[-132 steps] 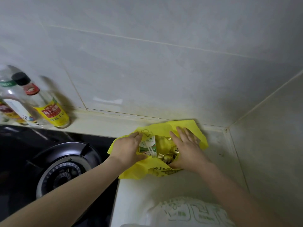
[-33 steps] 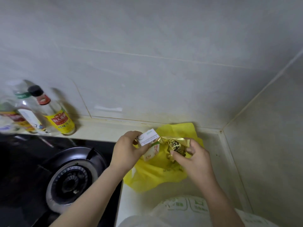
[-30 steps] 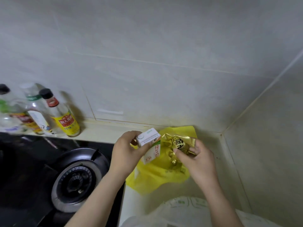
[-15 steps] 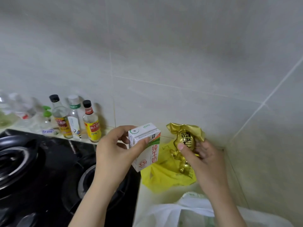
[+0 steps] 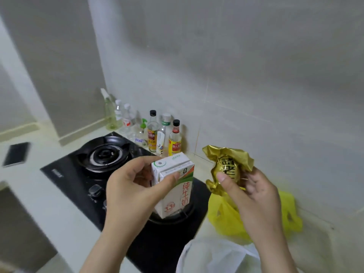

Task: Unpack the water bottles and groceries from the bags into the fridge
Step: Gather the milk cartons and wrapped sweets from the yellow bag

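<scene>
Dim, soft light (motion-blurred, edges bent)

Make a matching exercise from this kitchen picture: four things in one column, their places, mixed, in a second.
1 milk carton
2 gold packet
3 yellow bag
4 phone

a on the counter, left of the stove
b in the left hand
c on the counter, right of the stove
d in the right hand

Pairs: 1-b, 2-d, 3-c, 4-a

Grey tiled walls [image 5: 256,66]; pale countertop [image 5: 51,194]
</scene>
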`<state>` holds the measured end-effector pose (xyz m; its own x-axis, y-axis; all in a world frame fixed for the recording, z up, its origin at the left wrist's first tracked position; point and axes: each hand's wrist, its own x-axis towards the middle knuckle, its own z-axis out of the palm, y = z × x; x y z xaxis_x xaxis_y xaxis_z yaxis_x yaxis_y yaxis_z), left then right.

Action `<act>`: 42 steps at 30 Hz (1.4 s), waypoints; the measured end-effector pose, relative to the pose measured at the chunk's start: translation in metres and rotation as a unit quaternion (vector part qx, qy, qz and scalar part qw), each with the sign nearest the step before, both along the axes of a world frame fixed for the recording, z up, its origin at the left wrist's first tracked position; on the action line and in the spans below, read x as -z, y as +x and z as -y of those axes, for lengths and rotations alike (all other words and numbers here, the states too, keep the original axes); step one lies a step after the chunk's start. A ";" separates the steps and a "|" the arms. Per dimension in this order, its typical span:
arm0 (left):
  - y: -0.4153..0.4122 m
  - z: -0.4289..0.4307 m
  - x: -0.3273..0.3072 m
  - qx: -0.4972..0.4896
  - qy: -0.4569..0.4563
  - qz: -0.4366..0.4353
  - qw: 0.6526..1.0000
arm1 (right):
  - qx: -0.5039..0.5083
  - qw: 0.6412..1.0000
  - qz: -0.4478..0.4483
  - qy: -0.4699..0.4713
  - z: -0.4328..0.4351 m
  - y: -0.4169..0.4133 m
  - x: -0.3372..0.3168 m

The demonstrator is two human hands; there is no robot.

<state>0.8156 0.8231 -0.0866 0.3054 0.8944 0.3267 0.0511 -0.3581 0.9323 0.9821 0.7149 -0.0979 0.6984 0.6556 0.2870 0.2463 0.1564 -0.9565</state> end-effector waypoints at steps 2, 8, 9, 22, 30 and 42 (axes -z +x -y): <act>-0.020 0.016 0.000 -0.042 0.002 0.004 0.999 | -0.036 0.999 0.003 0.008 0.000 -0.012 0.000; -0.085 0.052 -0.013 -0.169 0.007 0.020 0.985 | -0.133 0.991 0.021 0.004 -0.008 -0.063 -0.009; -0.094 0.055 -0.015 -0.185 0.009 0.019 0.983 | -0.146 0.989 0.026 0.001 -0.010 -0.070 -0.011; -0.281 0.123 -0.051 -0.402 0.043 0.063 0.913 | -0.377 0.923 0.070 0.037 -0.034 -0.255 -0.058; -0.436 0.196 -0.079 -0.514 0.098 0.061 0.850 | -0.502 0.858 0.064 0.085 -0.015 -0.431 -0.088; -0.600 0.320 -0.098 -0.637 0.144 0.049 0.756 | -0.655 0.732 0.053 0.182 0.057 -0.648 -0.117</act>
<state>0.2152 0.5030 0.0112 -0.7814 0.3305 0.5293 0.4611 -0.2658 0.8466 0.3345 0.6579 0.0193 -0.4989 0.6091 0.6165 -0.2728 0.5648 -0.7788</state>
